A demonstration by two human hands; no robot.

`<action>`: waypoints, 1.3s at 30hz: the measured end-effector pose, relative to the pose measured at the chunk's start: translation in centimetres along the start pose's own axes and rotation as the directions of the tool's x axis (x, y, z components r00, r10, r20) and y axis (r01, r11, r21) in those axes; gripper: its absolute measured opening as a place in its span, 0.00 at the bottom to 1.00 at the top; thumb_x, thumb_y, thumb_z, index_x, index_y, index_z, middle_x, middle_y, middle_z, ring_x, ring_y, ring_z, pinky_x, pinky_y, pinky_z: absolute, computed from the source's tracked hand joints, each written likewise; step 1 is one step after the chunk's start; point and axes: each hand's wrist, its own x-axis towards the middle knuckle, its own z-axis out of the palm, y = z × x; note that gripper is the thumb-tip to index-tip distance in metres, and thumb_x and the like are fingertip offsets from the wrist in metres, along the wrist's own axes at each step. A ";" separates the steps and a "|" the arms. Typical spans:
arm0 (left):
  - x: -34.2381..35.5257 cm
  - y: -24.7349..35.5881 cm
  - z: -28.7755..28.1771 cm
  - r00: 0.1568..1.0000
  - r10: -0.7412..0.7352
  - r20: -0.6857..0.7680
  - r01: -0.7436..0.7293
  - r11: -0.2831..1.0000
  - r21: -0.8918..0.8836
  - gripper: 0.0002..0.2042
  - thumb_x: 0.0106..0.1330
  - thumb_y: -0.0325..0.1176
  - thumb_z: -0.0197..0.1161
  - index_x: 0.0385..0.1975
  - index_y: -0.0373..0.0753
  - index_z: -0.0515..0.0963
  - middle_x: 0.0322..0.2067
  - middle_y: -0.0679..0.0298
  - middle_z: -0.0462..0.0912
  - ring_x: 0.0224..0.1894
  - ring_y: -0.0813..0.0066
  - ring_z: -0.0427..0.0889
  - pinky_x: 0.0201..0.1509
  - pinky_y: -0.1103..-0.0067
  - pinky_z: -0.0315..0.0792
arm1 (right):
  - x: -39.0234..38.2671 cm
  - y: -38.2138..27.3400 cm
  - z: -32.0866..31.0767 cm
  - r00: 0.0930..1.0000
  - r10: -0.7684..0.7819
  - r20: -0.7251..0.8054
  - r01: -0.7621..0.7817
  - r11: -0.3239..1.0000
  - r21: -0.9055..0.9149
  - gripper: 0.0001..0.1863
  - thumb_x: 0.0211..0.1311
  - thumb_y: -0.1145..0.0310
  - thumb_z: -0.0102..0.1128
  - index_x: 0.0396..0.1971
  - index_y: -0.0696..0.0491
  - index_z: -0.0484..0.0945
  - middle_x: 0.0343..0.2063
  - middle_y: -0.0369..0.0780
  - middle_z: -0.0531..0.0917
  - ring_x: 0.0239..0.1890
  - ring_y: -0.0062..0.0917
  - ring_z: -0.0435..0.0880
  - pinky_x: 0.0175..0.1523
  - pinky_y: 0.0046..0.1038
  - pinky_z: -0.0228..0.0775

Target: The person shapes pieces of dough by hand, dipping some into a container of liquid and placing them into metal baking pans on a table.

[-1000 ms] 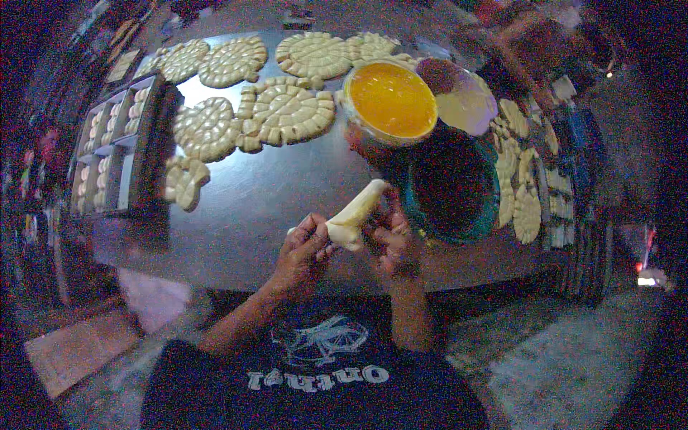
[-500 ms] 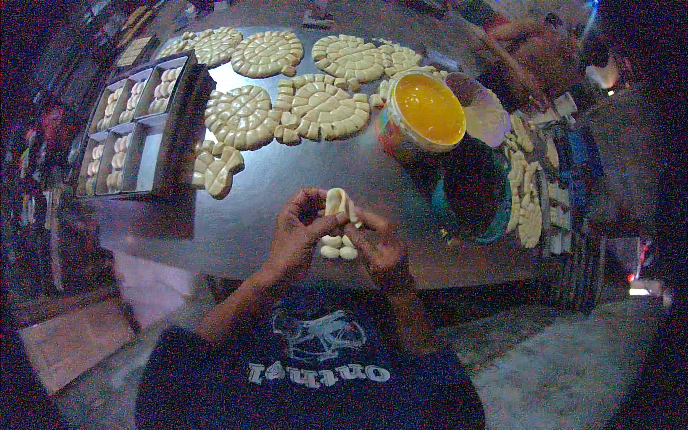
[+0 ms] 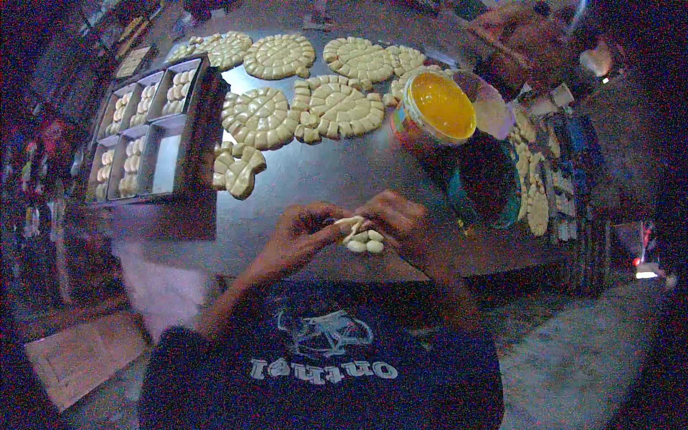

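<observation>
Both of my hands meet low over the front of the metal table (image 3: 308, 168). Thumb and fingers of my left hand (image 3: 301, 235) pinch one side of a pale strip of dough (image 3: 352, 223). My right hand (image 3: 400, 221) closes on its other side, knuckles up, with most of its fingertips hidden. Right beneath the strip, several small rounded pieces of dough (image 3: 365, 246) sit close together between the hands. Whether the strip touches them I cannot tell.
Left stands a dark compartmented tin (image 3: 167, 163) holding rows of dough pieces. Scored dough rounds (image 3: 259, 117) and a smaller cut piece (image 3: 239, 170) lie beyond my hands. At right are a bucket (image 3: 412, 127) of yellow-orange filling, a teal tub (image 3: 513, 201) and another person (image 3: 512, 32).
The dough strip was held up in a tall loop; now it is lower and folded down over the small pieces. My right hand has turned knuckles up. The whole view has shifted slightly.
</observation>
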 end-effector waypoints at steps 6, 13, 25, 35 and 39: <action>0.1 1.8 -1.4 0.960 -0.276 -0.055 0.253 0.932 -0.261 0.14 0.68 0.39 0.62 0.46 0.35 0.78 0.39 0.65 0.82 0.42 0.79 0.79 0.45 0.81 0.73 | 0.9 -2.6 -0.1 1.000 0.012 0.026 -0.012 1.000 -0.008 0.23 0.46 0.74 0.69 0.47 0.52 0.80 0.41 0.41 0.81 0.43 0.36 0.83 0.44 0.31 0.80; 0.5 -2.1 -1.6 0.982 -0.173 -0.081 0.059 0.675 -0.735 0.14 0.68 0.36 0.61 0.48 0.36 0.74 0.43 0.63 0.81 0.42 0.74 0.81 0.48 0.78 0.76 | 3.6 -8.2 3.5 0.969 0.016 -0.248 -0.077 0.968 -0.239 0.23 0.52 0.74 0.69 0.51 0.54 0.77 0.44 0.43 0.81 0.46 0.38 0.83 0.52 0.34 0.79; 0.0 -2.0 -1.9 0.990 0.009 -0.138 -0.077 0.868 -0.490 0.13 0.65 0.30 0.63 0.47 0.36 0.76 0.45 0.62 0.81 0.50 0.73 0.79 0.56 0.76 0.73 | 2.3 -7.4 7.3 0.637 0.667 -0.386 -0.554 0.744 0.372 0.10 0.57 0.70 0.68 0.39 0.53 0.83 0.45 0.40 0.81 0.44 0.27 0.82 0.46 0.28 0.77; 0.9 -3.9 -1.7 0.977 -0.181 -0.116 0.061 0.750 -0.658 0.15 0.69 0.37 0.61 0.50 0.35 0.76 0.45 0.62 0.81 0.47 0.74 0.80 0.52 0.77 0.75 | 0.7 -6.2 8.0 0.893 0.283 -0.351 -0.280 0.958 0.061 0.16 0.54 0.73 0.67 0.45 0.50 0.83 0.47 0.40 0.82 0.53 0.33 0.77 0.54 0.33 0.75; 0.9 -5.5 -1.5 0.976 -0.185 -0.113 0.077 0.781 -0.619 0.14 0.69 0.37 0.60 0.48 0.34 0.77 0.43 0.61 0.82 0.46 0.73 0.80 0.51 0.76 0.75 | 0.4 -6.4 7.3 0.910 0.308 -0.276 -0.316 0.949 0.018 0.15 0.56 0.73 0.65 0.46 0.50 0.82 0.46 0.40 0.82 0.51 0.33 0.78 0.53 0.34 0.75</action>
